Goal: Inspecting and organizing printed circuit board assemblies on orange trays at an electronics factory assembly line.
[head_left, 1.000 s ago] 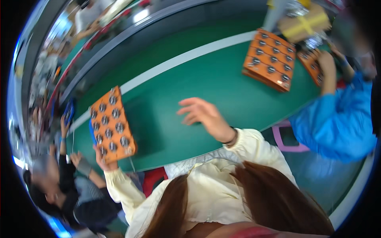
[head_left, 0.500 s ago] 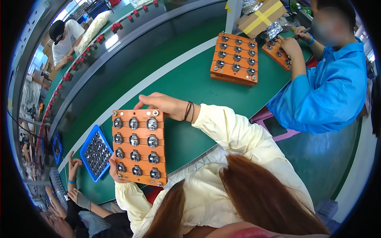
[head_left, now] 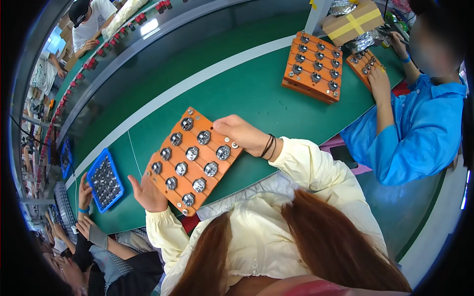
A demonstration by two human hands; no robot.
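An orange rectangular tray [head_left: 200,165] carries several round dark watch-like parts [head_left: 191,153] in rows, with small metal studs at its corners. It tilts above the green bench in front of my body. My right hand [head_left: 242,135] grips its upper right corner, thumb on the top face and fingers hidden underneath. At the lower left edge is my left hand [head_left: 149,194], its thumb stretched away from the tray. Its other fingers lie along or behind that edge, partly hidden, so contact is hard to judge.
A blue basket [head_left: 118,196] of small dark parts stands left on the green bench [head_left: 256,111]. Stacked orange trays [head_left: 312,66] lie at far right, near a taped cardboard box [head_left: 353,22]. A blue-sleeved co-worker [head_left: 410,133] handles another tray; a co-worker's hand [head_left: 85,191] is beside the basket.
The orange tray has turned clockwise, its upper edge now slanting down to the right. My right hand has moved right with its corner; my left thumb has come off the tray.
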